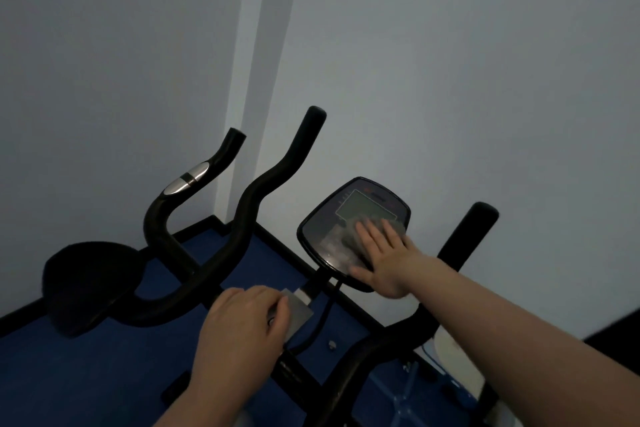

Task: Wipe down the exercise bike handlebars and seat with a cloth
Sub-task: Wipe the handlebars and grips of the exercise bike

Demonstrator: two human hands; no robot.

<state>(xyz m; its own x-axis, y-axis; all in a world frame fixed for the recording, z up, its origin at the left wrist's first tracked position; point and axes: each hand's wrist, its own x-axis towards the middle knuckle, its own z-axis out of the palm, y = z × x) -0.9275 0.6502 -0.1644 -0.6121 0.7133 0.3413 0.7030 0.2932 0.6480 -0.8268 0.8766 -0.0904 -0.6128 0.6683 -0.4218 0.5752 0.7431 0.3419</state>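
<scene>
The exercise bike's black handlebars (263, 191) curve up in the middle of the head view, with a second bar end (474, 229) at the right. My right hand (381, 253) lies flat on a grey cloth (349, 243) pressed against the bike's console (346, 204), fingers spread. My left hand (242, 319) is closed around the grey clamp (298, 312) at the handlebar stem. A black rounded pad, possibly the seat (86, 284), sits at the lower left.
Pale walls meet in a corner behind the bike. A blue floor (69, 374) with a black skirting lies below. A chrome sensor grip (187, 178) sits on the left bar. A white and blue part of the bike frame (450, 357) shows at the lower right.
</scene>
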